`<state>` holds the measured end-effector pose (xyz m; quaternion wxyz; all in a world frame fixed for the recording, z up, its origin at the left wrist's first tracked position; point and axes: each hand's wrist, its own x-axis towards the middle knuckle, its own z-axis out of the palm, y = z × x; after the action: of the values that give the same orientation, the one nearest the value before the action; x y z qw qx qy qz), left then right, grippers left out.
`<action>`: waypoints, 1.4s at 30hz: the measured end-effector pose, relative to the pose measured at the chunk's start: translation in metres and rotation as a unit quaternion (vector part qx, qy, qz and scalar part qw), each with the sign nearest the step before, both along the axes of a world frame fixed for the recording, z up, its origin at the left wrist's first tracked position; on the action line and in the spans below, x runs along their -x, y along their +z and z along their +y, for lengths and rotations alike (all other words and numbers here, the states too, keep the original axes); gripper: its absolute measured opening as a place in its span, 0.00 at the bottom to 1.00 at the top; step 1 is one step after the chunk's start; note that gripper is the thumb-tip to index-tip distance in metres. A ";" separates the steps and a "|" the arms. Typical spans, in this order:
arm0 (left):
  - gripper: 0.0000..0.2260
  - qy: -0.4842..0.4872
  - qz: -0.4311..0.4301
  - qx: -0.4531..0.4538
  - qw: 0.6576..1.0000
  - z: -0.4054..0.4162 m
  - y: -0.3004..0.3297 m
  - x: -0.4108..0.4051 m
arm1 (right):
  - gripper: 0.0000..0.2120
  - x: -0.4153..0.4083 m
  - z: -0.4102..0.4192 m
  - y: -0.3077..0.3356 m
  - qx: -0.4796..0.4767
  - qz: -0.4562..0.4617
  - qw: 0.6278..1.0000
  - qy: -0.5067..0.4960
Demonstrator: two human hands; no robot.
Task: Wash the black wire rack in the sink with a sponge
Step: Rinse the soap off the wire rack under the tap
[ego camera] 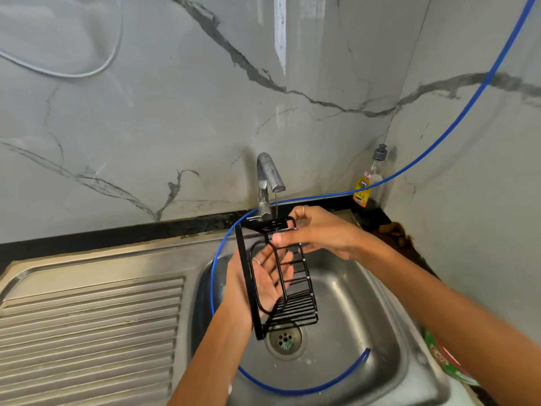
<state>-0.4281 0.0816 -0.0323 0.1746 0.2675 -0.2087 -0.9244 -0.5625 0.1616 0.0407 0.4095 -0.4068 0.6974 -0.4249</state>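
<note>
Two bare forearms are reaching in from 6 and 4 o'clock over a brushed stainless-steel sink basin (366,312) with a round perforated drain (285,339). A thin blue plastic hose (307,389) is curling through the basin, its cut end lying at 4 o'clock from the drain. A ribbed steel drainboard (87,323) is stretching away at 9 o'clock. Above the drain, the black wire rack (288,300), a slim basket of parallel rods on a flat bar frame, is hanging upright. The left hand (263,279) is lying open behind the bars, palm up, fingers straight and spread, supporting the rack. The right hand (319,232) is pinching the rack's top edge. At 12 o'clock a curved chrome tap (268,183) is releasing a thin stream. At 2 o'clock a clear soap bottle (369,183) is standing against the veined grey marble wall (146,112).
</note>
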 end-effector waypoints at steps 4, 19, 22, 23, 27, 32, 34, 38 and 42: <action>0.31 -0.018 -0.004 0.009 1.000 -0.001 -0.004 0.010 | 0.18 -0.001 0.018 -0.007 0.047 0.154 0.987 0.020; 0.22 0.044 0.057 0.076 0.995 -0.020 0.012 0.051 | 0.35 0.005 0.074 -0.046 0.016 0.310 0.943 0.118; 0.23 0.052 0.066 0.077 0.993 -0.022 0.003 0.051 | 0.44 0.002 0.083 -0.030 -0.064 0.252 0.949 0.180; 0.22 0.050 0.067 0.087 0.993 -0.022 0.002 0.050 | 0.47 -0.002 0.085 -0.024 -0.085 0.231 0.951 0.189; 0.19 0.055 0.063 0.107 0.991 -0.022 -0.002 0.049 | 0.41 -0.024 0.072 -0.029 -0.102 0.335 0.926 0.142; 0.26 0.068 0.040 0.090 0.993 -0.029 -0.005 0.043 | 0.35 -0.044 0.017 -0.056 -0.089 0.474 0.874 0.055; 0.21 0.066 0.011 0.097 0.993 -0.026 -0.001 0.039 | 0.33 -0.039 -0.008 -0.058 -0.057 0.464 0.884 0.015; 0.25 0.063 0.052 0.038 0.996 -0.023 0.004 0.032 | 0.26 -0.025 -0.049 -0.065 -0.001 0.434 0.901 -0.020; 0.16 0.119 0.082 0.033 0.989 -0.033 0.002 0.020 | 0.23 -0.019 -0.076 -0.058 0.058 0.301 0.951 -0.030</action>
<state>-0.4485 0.0487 -0.0304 0.3083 0.2077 -0.1911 -0.9084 -0.5430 0.0860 -0.0177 0.1429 -0.5180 0.7741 -0.3347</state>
